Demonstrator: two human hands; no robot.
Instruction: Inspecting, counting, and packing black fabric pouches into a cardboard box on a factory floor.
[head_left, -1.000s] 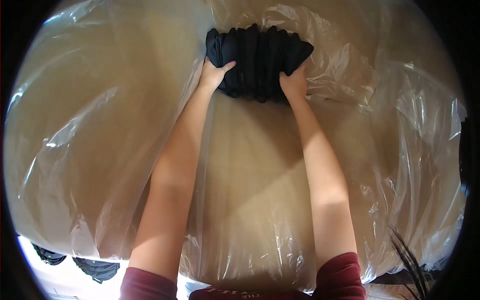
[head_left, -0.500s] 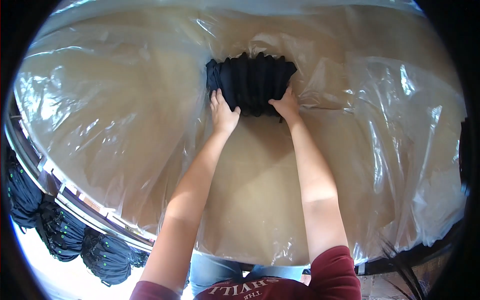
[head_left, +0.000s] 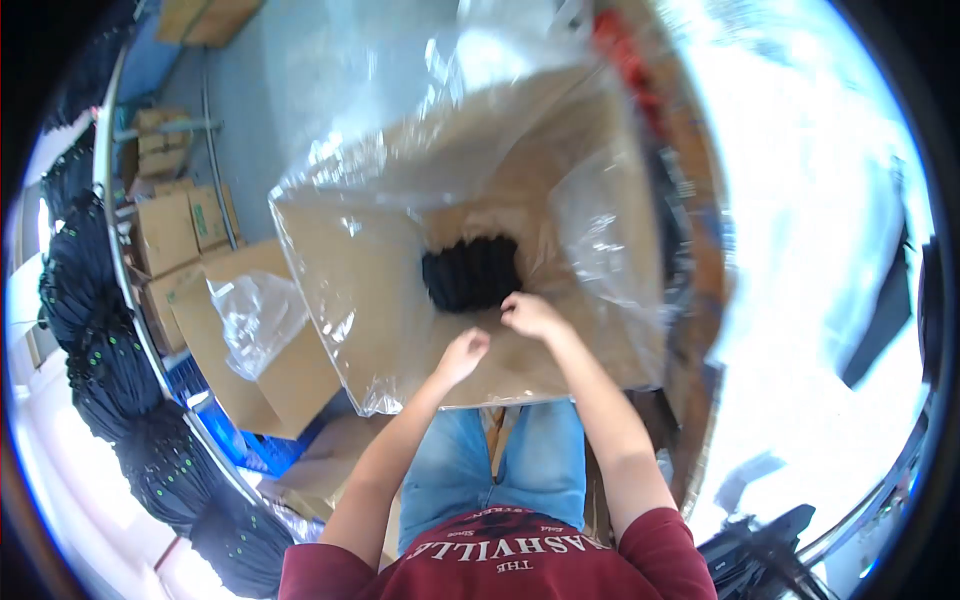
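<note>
A bundle of black cloth with ridged folds [head_left: 472,273] lies deep inside a large cardboard box [head_left: 370,270] lined with clear plastic. Over the near side of the box, my left hand [head_left: 464,356] is loosely closed, its fingers curled in and nothing visible in them. Slightly farther forward, my right hand [head_left: 534,316] is also curled. Its fingertips overlap the bundle's near right corner in the picture, but it appears to be above the cloth and not gripping it.
To the left, a metal rail [head_left: 125,270] carries bunched black cloth items [head_left: 115,370]. Stacked cartons [head_left: 165,235], an open carton [head_left: 265,370] with clear plastic and a blue crate [head_left: 260,450] stand between. A wooden edge [head_left: 708,270] and a bright white surface [head_left: 800,260] border the right.
Both hands have let go of the black bundle and drawn back toward me. My view has pulled up and away, so the whole box and its surroundings now show.
</note>
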